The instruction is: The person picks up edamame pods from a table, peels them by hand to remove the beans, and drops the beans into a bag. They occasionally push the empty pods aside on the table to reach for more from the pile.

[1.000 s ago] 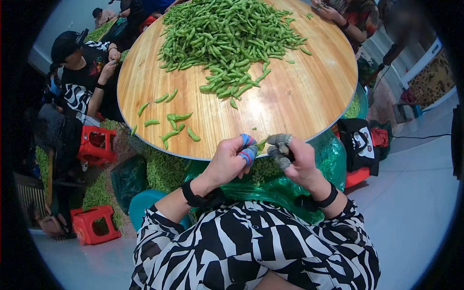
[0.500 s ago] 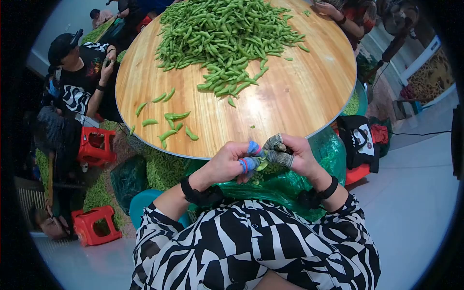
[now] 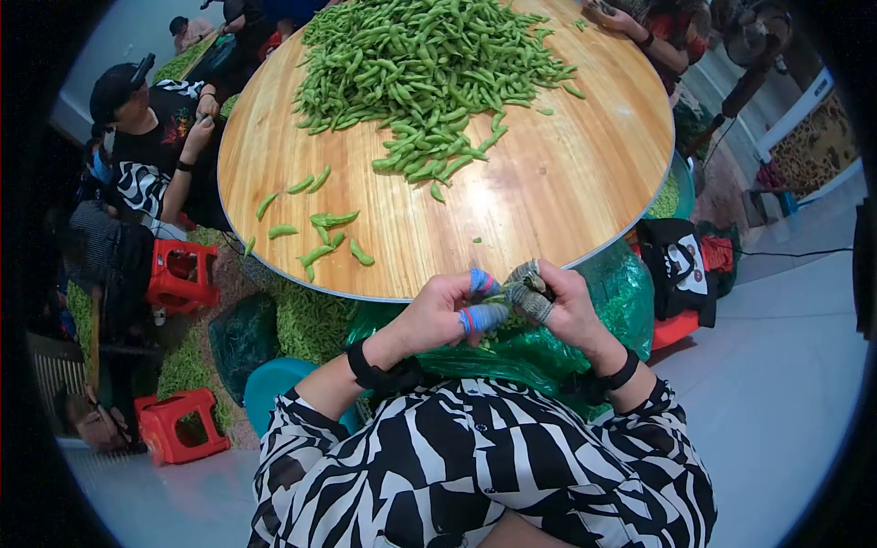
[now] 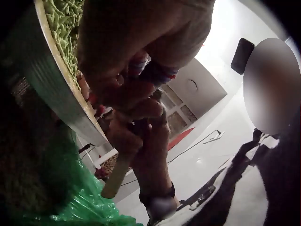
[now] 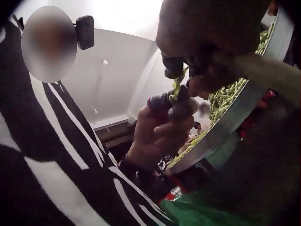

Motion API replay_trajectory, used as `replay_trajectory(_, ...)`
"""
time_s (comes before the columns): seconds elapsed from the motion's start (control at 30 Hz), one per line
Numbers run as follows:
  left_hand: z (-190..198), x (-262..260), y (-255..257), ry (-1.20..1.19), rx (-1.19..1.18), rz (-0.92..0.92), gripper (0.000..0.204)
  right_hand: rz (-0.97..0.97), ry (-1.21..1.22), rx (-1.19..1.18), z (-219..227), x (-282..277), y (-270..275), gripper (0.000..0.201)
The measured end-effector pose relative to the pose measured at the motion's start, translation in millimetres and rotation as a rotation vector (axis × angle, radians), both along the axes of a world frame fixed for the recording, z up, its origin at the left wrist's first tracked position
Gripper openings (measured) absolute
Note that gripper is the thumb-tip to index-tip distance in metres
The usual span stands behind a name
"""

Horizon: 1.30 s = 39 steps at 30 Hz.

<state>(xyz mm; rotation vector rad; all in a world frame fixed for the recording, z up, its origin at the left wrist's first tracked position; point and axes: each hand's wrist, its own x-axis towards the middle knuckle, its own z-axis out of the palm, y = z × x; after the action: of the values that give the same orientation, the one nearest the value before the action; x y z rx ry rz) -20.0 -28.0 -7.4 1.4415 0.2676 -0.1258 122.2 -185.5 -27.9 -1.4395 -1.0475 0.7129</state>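
Note:
Just past the near edge of the round wooden table, both hands meet over a green plastic bag. The left hand, with blue and pink finger wraps, pinches one end of a green pod, seen between the hands in the right wrist view. The right hand, in grey finger wraps, pinches the pod's other end. In the left wrist view fingers hide the pod. A large heap of pods lies at the table's far side, and several loose pods lie at its left.
Red stools and more pods on the floor are at the left. A teal stool or basin stands near the left elbow. A black bag hangs at the right. Other people sit around, their hands raised.
Both hands first drew together below the table edge, then the left fingers spread a little and the pod's position between them shifted. The loose pods on the table have stayed put.

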Motion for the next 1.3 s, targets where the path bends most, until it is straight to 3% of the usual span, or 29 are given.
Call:
replay_trajectory(0.23, -5.2, 4.0, -11.1, -0.069, 0.043, 0.115, 0.022, 0.035, -0.397, 0.077, 20.4, -2.9, 1.6, 0.017)
replay_trajectory(0.33, -28.1, 8.0, -20.6, -0.122, 0.003, 0.141, 0.022, 0.08, -0.535, 0.074, 17.6, -3.8, -5.4, 0.016)
replay_trajectory(0.47, -19.6, 4.0, -20.6, -0.202, 0.37, 0.005, 0.029, 0.007, -0.35, -0.063, 11.5, 9.6, -19.2, 0.017)
replay_trajectory(0.5, -9.5, 1.9, -19.2, -0.149, 0.365, -0.04, 0.035, 0.025, -0.387, -0.091, 12.4, 11.8, -22.1, 0.016)
replay_trajectory(0.6, -11.4, -3.5, -23.9, -0.268, 0.344, 0.098, 0.031, 0.04, -0.266, -0.097, 20.2, 1.3, -18.6, 0.015)
replay_trajectory(0.7, 7.3, -16.9, 1.4, -0.317, 0.613, -0.004, 0.025, 0.116, -0.197, -0.1, 18.2, -2.4, -13.7, 0.018)
replay_trajectory(0.77, 22.0, -26.2, 33.4, -0.401, 1.027, 0.013, 0.017, 0.164, -0.129, -0.109, 17.5, -3.5, -14.8, 0.022)
replay_trajectory(0.83, 41.3, -28.8, 57.9, -0.089, 1.519, -0.079, 0.012, 0.183, -0.17, -0.122, 12.2, -1.1, -14.9, 0.027)
replay_trajectory(0.87, 34.3, -26.3, 73.9, -0.162, 1.681, -0.044, 0.011, 0.197, -0.192, -0.13, 10.7, -0.9, -14.8, 0.029)
replay_trajectory(1.03, 2.7, 39.4, 105.5, -0.261, 1.333, 0.141, 0.019, 0.208, -0.028, -0.149, 16.9, -5.2, -2.6, 0.039)
replay_trajectory(1.13, -20.7, 72.2, 114.5, -0.167, 1.362, 0.136, 0.02, 0.185, 0.034, -0.12, 10.0, -8.7, -0.1, 0.04)
replay_trajectory(1.23, -16.4, 76.8, 114.0, -0.083, 1.35, 0.113, 0.019, 0.158, 0.169, -0.159, 16.2, -7.7, -1.6, 0.038)
replay_trajectory(1.3, -21.2, 69.4, 114.4, -0.122, 1.469, 0.12, 0.02, 0.129, 0.276, -0.176, 16.6, -7.7, -2.1, 0.036)
